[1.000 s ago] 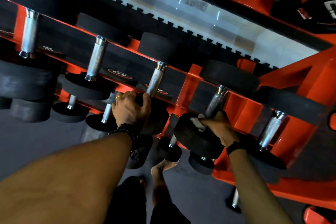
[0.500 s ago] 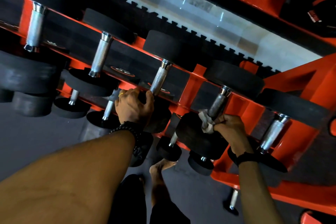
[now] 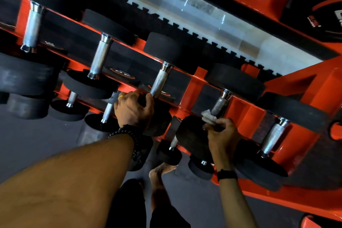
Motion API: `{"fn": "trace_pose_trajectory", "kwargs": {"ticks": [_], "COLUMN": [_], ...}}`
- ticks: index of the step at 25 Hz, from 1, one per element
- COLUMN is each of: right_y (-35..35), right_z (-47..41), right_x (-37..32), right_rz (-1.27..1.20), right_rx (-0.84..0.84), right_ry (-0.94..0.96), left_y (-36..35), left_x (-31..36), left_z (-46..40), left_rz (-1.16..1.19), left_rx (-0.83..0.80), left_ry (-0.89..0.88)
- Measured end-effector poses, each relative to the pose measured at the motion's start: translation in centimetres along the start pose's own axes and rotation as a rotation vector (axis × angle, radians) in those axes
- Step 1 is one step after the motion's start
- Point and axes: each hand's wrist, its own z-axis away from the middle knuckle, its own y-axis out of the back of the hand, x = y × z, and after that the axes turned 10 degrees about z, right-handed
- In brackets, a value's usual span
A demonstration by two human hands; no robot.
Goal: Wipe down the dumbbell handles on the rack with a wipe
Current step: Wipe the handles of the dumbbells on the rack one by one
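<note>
- Orange steel rack (image 3: 194, 83) carries a row of black dumbbells with knurled silver handles.
- Right hand (image 3: 221, 135) pinches a crumpled white wipe (image 3: 208, 116) against the lower end of one handle (image 3: 219, 104), right of the rack's orange upright.
- Left hand (image 3: 134, 110) curls over the near black head of the neighbouring dumbbell (image 3: 161, 83), left of that upright, thumb beside its handle.
- Bare foot (image 3: 161, 171) stands on the dark floor (image 3: 27, 144) below the rack.

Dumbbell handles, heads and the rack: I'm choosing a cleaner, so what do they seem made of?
Dumbbell handles: bright metal, likely chromed steel, with knurled grip and shiny collars. Dumbbell heads: matte black, probably rubber. Rack: glossy orange painted metal, with highlights.
</note>
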Motion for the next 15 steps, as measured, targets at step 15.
{"fn": "trace_pose_trajectory", "kwargs": {"ticks": [15], "right_y": [0.8], "right_z": [-2.4], "right_x": [-0.1], "right_rz": [-0.052], "right_rx": [0.013], "right_ry": [0.229], "left_y": [-0.2], "left_x": [-0.1], "left_z": [-0.1], "left_rz": [0.006], "left_rx": [-0.003], "left_ry": [0.017]}}
